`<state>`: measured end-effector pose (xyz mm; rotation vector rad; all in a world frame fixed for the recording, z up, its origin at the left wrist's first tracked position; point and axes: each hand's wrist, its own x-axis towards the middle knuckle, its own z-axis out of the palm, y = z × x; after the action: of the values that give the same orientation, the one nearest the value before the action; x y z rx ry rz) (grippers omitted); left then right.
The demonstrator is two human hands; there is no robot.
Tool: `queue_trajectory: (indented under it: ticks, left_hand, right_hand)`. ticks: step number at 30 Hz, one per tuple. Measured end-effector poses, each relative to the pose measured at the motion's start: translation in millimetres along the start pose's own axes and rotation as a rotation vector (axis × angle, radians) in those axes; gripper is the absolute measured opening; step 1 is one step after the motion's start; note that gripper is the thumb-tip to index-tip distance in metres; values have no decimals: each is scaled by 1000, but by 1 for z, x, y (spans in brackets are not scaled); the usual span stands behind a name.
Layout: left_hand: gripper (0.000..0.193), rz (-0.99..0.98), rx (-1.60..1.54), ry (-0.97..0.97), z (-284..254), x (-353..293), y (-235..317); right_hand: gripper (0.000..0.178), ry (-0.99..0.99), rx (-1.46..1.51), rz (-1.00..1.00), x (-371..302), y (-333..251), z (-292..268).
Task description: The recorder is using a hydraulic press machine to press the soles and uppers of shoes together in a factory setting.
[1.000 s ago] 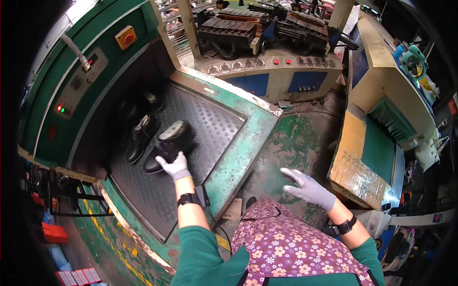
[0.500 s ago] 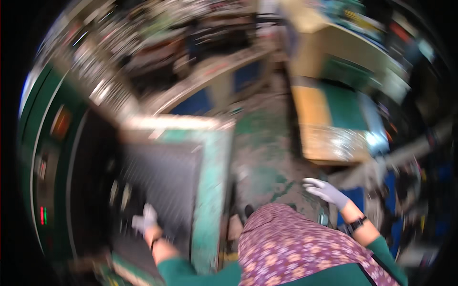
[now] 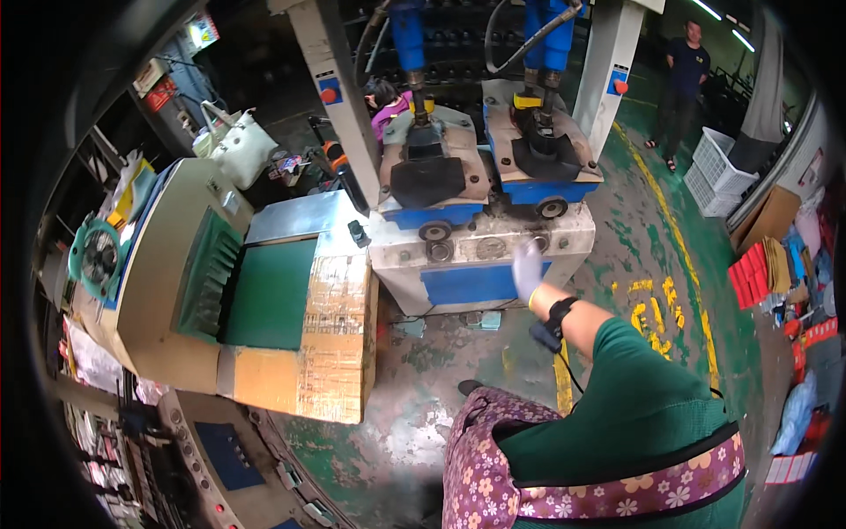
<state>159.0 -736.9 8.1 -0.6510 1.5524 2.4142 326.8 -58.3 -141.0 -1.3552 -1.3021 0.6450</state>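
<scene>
My right hand (image 3: 528, 270), in a pale glove, reaches to the front panel (image 3: 480, 247) of a two-station press. Its fingers stretch up beside a round button (image 3: 538, 244) on that panel; I cannot tell whether they touch it. Nothing shows in the hand. A black band with a small dark device (image 3: 548, 335) sits on that wrist. Above the panel, a black sheet-like piece (image 3: 427, 182) lies on the left station and another black piece (image 3: 551, 157) on the right one, under blue cylinders (image 3: 407, 35). My left hand is out of view.
Left stands a beige machine (image 3: 167, 291) with a green conveyor belt (image 3: 269, 295) and a taped cardboard edge (image 3: 339, 339). A person (image 3: 687, 70) stands at the far right near white crates (image 3: 721, 172). Another person in purple (image 3: 388, 110) is behind the press. Red boxes (image 3: 749, 275) line the right.
My view has swung to the right, from the dark belt machine to the two-station press. The right hand has come up to the press's panel. The left hand has left the view.
</scene>
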Motion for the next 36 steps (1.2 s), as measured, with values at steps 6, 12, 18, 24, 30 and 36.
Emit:
queue_trajectory:
  ticks: [6, 12, 18, 24, 30, 36]
  left_hand:
    - [25, -83, 64, -45, 108, 29, -10]
    - [22, -247, 61, -169, 215, 36, -44]
    - [22, -316, 86, -216, 243, 38, -70]
    - [21, -330, 225, -118, 264, 40, -92]
    - [22, -335, 240, 11, 289, 28, -95]
    - [23, -473, 185, -123, 251, 58, -114]
  right_hand:
    - [84, 284, -8, -4, 226, -47, -1]
    - [107, 110, -334, 88, 300, -81, 6]
    - [113, -5, -238, 73, 286, -58, -5]
    - [115, -28, -251, 33, 312, -41, 0]
    - [103, -59, -429, 97, 346, -26, 26]
    - [39, -448, -202, 235, 408, -4, 9]
